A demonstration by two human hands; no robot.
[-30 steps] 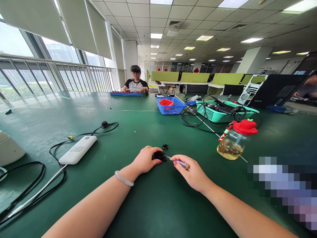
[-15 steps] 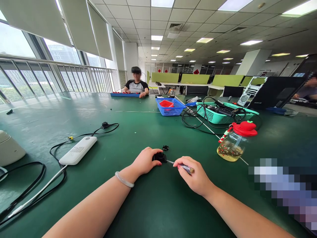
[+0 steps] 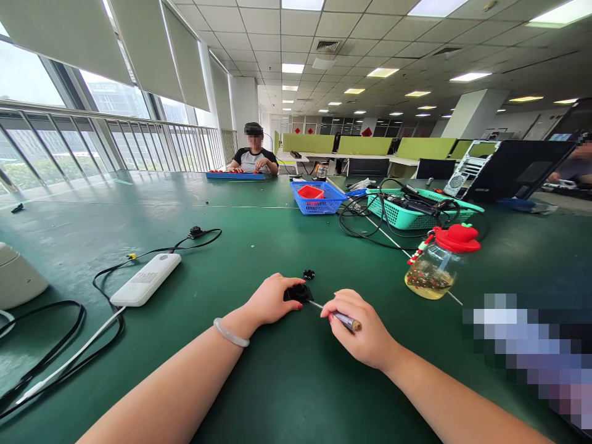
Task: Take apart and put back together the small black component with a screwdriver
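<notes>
My left hand (image 3: pixel 271 300) is closed on a small black block-like part (image 3: pixel 298 293), thumb on its near side and fingers on the far side, pressing it to the green table. My fingers cover part of it, so its exact kind cannot be made out. In my right hand (image 3: pixel 363 327) is a slim screwdriver (image 3: pixel 345 319) with a thin metal shaft and a brownish, shiny handle. Its tip meets the right edge of the black part. Just beyond the part lies a small round black piece (image 3: pixel 309 275), apart from both hands.
To the left lie a white power bank (image 3: pixel 148 280) and black cables. A jar with a red lid (image 3: pixel 430 271) stands to the right. Farther back are a blue basket (image 3: pixel 319 203) and a green basket (image 3: pixel 400 217) of cables. A person (image 3: pixel 254 160) sits across the table (image 3: pixel 250 382).
The screwdriver has shifted slightly left at its tip, and my right hand has tilted a little with it. My left hand stays put. The person across has drawn one hand up from the table.
</notes>
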